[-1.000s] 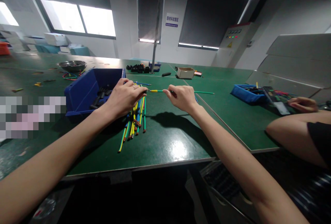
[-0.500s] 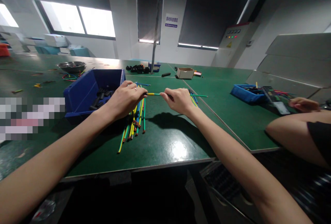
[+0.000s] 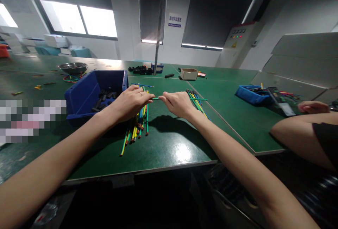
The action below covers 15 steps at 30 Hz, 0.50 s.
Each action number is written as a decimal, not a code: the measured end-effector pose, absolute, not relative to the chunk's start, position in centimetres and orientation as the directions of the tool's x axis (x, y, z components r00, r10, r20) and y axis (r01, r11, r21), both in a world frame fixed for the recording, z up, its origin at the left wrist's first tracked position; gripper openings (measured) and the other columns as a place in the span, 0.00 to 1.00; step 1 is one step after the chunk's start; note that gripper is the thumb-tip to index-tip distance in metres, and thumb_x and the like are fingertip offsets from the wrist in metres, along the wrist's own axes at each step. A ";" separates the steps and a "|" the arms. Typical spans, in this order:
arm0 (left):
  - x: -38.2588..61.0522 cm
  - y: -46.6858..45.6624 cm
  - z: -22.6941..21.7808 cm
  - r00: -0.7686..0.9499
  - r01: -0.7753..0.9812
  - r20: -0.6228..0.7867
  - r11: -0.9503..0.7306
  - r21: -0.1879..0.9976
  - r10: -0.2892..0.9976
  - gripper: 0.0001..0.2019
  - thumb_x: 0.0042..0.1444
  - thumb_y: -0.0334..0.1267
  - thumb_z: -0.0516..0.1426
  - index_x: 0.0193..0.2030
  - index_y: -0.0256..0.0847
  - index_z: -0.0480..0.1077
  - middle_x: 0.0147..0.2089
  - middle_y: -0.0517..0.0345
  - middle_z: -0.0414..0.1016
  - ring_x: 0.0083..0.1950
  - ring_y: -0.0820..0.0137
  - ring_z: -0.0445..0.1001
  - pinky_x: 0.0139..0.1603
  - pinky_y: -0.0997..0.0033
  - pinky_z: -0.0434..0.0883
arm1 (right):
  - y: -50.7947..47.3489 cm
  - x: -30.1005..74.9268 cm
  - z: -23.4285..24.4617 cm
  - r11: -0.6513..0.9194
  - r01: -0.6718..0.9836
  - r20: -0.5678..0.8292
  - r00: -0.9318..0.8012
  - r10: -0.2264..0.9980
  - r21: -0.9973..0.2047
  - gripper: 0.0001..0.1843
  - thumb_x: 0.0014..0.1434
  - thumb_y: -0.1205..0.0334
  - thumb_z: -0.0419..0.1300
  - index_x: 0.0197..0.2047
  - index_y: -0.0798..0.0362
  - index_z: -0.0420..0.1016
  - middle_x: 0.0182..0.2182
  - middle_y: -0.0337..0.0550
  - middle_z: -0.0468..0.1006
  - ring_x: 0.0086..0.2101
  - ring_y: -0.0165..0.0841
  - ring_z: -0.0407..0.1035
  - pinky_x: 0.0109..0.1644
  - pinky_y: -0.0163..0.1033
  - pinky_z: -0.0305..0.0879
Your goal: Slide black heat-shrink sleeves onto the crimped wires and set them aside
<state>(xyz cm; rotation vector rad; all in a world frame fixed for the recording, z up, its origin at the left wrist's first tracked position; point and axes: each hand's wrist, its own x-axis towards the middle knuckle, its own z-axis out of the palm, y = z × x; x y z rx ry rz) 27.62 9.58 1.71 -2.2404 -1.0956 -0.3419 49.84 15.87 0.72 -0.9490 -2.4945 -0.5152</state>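
A thin green-and-yellow wire [image 3: 200,99] is held level above the table between my two hands. My left hand [image 3: 132,100] is closed around the wire's left end; its fingers hide that tip. My right hand [image 3: 176,103] grips the wire farther right, thumb toward the left hand, and the free end sticks out past the knuckles. Under my left hand lies a bunch of cut wires [image 3: 139,127], green, yellow and blue, with bare copper ends toward me. Behind my right hand rests a second bunch of wires [image 3: 196,101] with dark ends.
A blue bin [image 3: 79,97] with black sleeve-like parts [image 3: 101,102] stands beside my left hand. Farther back are a metal bowl [image 3: 73,68], black parts [image 3: 141,69] and a small carton [image 3: 188,74]. A co-worker's arm [image 3: 303,128] and a blue tray [image 3: 252,95] are at right.
My hands have come closer together, the right one moving left along with the wire. The yellow stretch by my left fingers is now covered, and more of the right-hand bunch shows.
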 end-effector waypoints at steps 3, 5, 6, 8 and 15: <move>27.7 9.6 1.7 0.621 0.781 0.455 -0.460 -0.422 0.638 0.16 0.70 0.40 0.47 0.52 0.38 0.74 0.42 0.48 0.80 0.45 0.61 0.78 0.51 0.61 0.67 | 15.7 49.6 0.7 0.704 0.682 0.486 -0.693 0.533 0.200 0.28 0.74 0.49 0.38 0.40 0.51 0.76 0.33 0.46 0.82 0.30 0.35 0.74 0.31 0.40 0.40; 27.8 9.5 1.8 0.623 0.780 0.463 -0.459 -0.425 0.631 0.16 0.70 0.41 0.47 0.51 0.38 0.74 0.41 0.49 0.80 0.45 0.61 0.78 0.50 0.61 0.67 | 15.7 49.6 0.7 0.703 0.683 0.479 -0.694 0.537 0.201 0.28 0.74 0.48 0.39 0.40 0.51 0.76 0.33 0.46 0.82 0.30 0.34 0.74 0.31 0.40 0.40; 27.9 9.3 1.8 0.617 0.785 0.480 -0.449 -0.426 0.623 0.16 0.70 0.42 0.47 0.51 0.38 0.73 0.42 0.49 0.81 0.45 0.60 0.77 0.50 0.61 0.67 | 15.7 49.6 0.7 0.700 0.685 0.477 -0.693 0.541 0.202 0.28 0.74 0.47 0.39 0.40 0.51 0.76 0.33 0.46 0.82 0.31 0.34 0.74 0.31 0.39 0.41; 27.9 9.0 2.1 0.581 0.814 0.548 -0.405 -0.417 0.602 0.17 0.69 0.44 0.49 0.54 0.37 0.72 0.44 0.48 0.80 0.47 0.58 0.77 0.51 0.59 0.67 | 15.9 49.7 0.8 0.687 0.698 0.479 -0.682 0.552 0.201 0.29 0.74 0.46 0.38 0.40 0.52 0.75 0.33 0.46 0.82 0.31 0.35 0.74 0.31 0.39 0.41; 27.7 8.4 2.5 0.435 0.896 0.668 -0.217 -0.388 0.603 0.17 0.69 0.39 0.45 0.37 0.39 0.73 0.38 0.51 0.79 0.43 0.55 0.74 0.52 0.53 0.65 | 16.5 50.8 1.2 0.611 0.770 0.540 -0.598 0.592 0.183 0.31 0.75 0.48 0.36 0.39 0.53 0.75 0.32 0.46 0.82 0.32 0.36 0.76 0.30 0.40 0.41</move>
